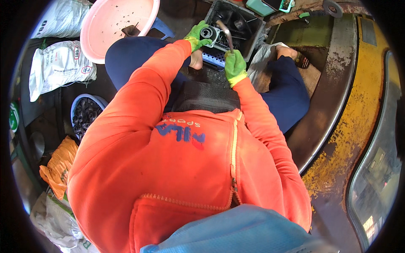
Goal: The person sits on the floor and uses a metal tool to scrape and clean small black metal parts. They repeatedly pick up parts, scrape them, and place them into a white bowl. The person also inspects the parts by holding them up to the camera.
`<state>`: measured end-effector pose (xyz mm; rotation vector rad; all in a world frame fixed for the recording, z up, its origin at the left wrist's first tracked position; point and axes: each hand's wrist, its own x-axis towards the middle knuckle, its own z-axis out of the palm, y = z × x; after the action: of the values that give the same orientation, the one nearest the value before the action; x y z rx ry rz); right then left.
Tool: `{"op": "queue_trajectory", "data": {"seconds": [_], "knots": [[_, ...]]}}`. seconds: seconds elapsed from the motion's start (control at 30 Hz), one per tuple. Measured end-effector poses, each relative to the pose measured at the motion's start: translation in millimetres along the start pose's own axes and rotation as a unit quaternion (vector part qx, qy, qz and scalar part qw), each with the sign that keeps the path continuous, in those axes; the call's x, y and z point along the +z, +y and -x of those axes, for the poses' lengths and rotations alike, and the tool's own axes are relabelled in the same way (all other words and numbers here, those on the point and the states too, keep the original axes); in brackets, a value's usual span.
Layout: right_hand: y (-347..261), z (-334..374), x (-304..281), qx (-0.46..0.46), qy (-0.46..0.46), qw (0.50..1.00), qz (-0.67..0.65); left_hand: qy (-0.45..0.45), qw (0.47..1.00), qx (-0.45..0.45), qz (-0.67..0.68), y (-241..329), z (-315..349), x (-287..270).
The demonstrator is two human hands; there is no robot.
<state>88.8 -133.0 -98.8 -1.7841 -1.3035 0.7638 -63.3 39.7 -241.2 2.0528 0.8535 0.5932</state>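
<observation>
My left hand (197,37), in a green glove, grips a grey part with a round ringed opening (207,33) by its left side. My right hand (235,67), gloved the same way, is closed around the lower end of a slim curved metal tool (226,35). The tool's bent upper end leans up and left, to the right of the grey part; whether they touch I cannot tell. Behind both stands a dark crate (256,37) with black pieces inside. Below the grey part lies a blue perforated piece (214,60), partly hidden.
A pink basin (93,25) with dark crumbs stands at the upper left. White sacks (57,67) and a blue tub (103,101) of black pieces lie along the left, above an orange bag (59,164). A rusty yellow panel (358,114) curves along the right.
</observation>
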Motion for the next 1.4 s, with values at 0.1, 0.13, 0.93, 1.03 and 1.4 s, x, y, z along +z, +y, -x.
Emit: {"op": "queue_trajectory", "data": {"seconds": [0.1, 0.13, 0.93, 1.03, 1.4], "knots": [[1, -3, -2, 0.091, -0.103, 0.964, 0.230, 0.023, 0.995, -0.042, 0.087, 6, 2, 0], [0, -3, -2, 0.117, -0.106, 0.954, 0.254, 0.012, 0.999, -0.040, -0.024, 10, 5, -2], [26, -3, 11, 0.081, -0.080, 0.992, 0.058, -0.003, 1.000, 0.007, 0.025, 19, 3, -8], [22, 0, 9, 0.149, -0.140, 0.969, 0.138, -0.029, 0.998, -0.038, 0.028, 15, 6, -6], [8, -4, -3, 0.164, -0.148, 0.957, 0.190, 0.031, 0.996, 0.013, -0.079, 5, 6, 4]]}}
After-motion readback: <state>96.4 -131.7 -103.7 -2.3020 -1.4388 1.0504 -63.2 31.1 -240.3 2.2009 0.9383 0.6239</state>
